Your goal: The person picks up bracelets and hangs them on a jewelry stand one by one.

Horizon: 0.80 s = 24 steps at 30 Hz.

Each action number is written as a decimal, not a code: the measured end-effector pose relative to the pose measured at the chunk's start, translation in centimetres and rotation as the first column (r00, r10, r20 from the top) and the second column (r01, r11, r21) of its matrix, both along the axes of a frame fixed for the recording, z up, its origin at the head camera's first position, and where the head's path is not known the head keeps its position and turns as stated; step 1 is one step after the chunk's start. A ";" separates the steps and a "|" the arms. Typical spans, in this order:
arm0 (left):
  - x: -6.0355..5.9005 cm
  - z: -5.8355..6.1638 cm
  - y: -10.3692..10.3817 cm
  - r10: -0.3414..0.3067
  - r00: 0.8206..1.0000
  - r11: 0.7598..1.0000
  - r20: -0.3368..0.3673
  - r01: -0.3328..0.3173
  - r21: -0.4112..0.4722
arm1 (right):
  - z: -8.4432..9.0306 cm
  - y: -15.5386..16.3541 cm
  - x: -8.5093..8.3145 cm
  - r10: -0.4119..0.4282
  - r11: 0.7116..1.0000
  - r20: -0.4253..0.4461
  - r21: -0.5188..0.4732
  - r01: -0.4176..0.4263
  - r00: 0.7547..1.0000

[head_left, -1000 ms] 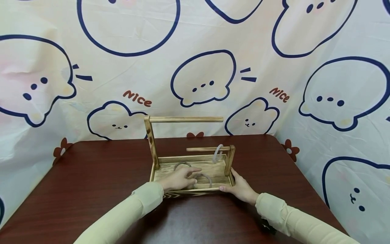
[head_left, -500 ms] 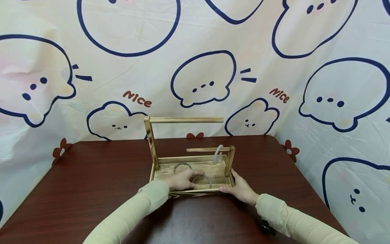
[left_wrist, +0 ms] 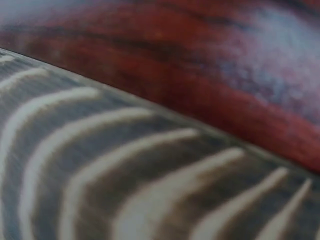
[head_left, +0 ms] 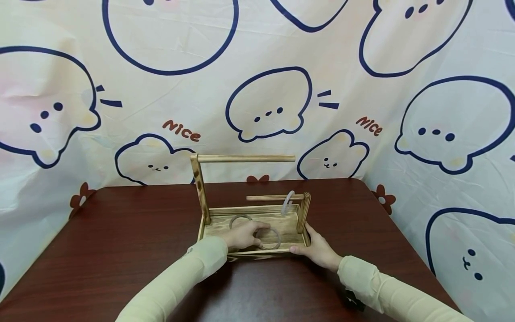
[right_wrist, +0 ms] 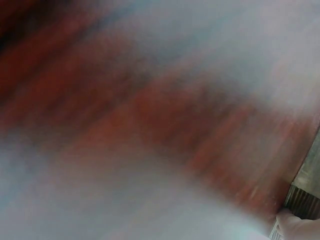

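We are taking the wooden tray (head_left: pixel 290 245) as our landmark; it is sitting on the dark red table (head_left: pixel 120 241), toward the far middle of the tabletop. Our left hand (head_left: pixel 241 235) is reaching over the tray's near rim and lying inside the tray, fingers curled onto the near ring (head_left: pixel 270 238), a grey hoop lying flat on the tray floor. The fingertips are pinching the ring's left arc; the ring is still resting on the floor as far as we can tell. Our right hand (head_left: pixel 318 248) is clasping the tray's near right corner from outside, thumb along the near rim and fingers wrapping the right side, just below the short post (head_left: pixel 304 212).

A second ring (head_left: pixel 240 218) is lying flat inside the tray, behind the left hand and near the tall post (head_left: pixel 200 188) at the tray's back left. A third ring (head_left: pixel 287 202) is hanging on the low rod (head_left: pixel 269 197), which is running leftward from the short post over the tray's right half. The high rod (head_left: pixel 246 158) is running rightward from the top of the tall post, above the whole tray.

In the left wrist view we are seeing only the tray's scorched striped grain (left_wrist: pixel 125 180) very close, with the table beyond it. The right wrist view is blurring to red and white; no grip readable there.

Behind the tray a cartoon-printed cloth (head_left: pixel 257 80) is hanging.
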<state>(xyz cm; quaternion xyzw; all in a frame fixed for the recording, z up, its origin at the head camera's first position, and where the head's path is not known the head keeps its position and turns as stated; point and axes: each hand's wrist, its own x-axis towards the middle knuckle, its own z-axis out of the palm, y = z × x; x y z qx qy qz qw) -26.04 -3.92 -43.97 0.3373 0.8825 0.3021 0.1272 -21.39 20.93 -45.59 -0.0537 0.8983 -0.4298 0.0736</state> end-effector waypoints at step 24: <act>-0.5 -0.2 1.2 0.093 0.988 0.990 -0.126 -0.104 -0.090 | 0.0 0.1 0.0 0.007 1.000 0.009 -0.016 -0.007 1.000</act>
